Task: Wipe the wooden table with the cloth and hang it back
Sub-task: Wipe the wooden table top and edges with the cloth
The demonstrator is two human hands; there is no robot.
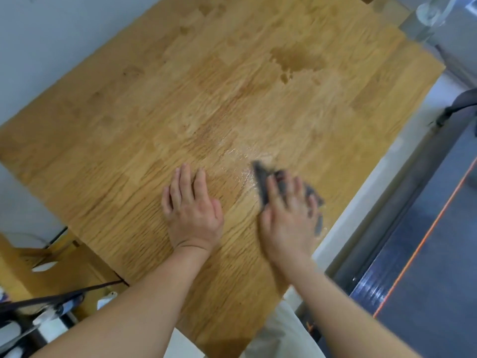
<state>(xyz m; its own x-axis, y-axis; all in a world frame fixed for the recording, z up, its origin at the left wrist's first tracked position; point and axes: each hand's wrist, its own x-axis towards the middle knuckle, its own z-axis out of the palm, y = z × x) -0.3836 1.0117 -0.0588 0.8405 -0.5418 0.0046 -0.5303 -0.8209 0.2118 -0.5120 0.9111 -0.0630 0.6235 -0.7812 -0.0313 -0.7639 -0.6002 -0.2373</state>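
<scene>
The wooden table (196, 99) fills most of the view, its oak top set at an angle. My right hand (289, 215) presses a dark grey cloth (262, 180) flat onto the top near the table's right edge; the cloth sticks out past my fingers and is blurred. My left hand (191, 208) lies flat on the wood just left of it, fingers spread, holding nothing. A wet streak (240, 161) shines ahead of the cloth, and a darker damp patch (296, 59) sits farther back on the right.
A wooden chair (64, 264) stands at the lower left beside the table. A dark mat with an orange line (426, 241) runs along the floor on the right. A white wall (51, 34) borders the table's far left side.
</scene>
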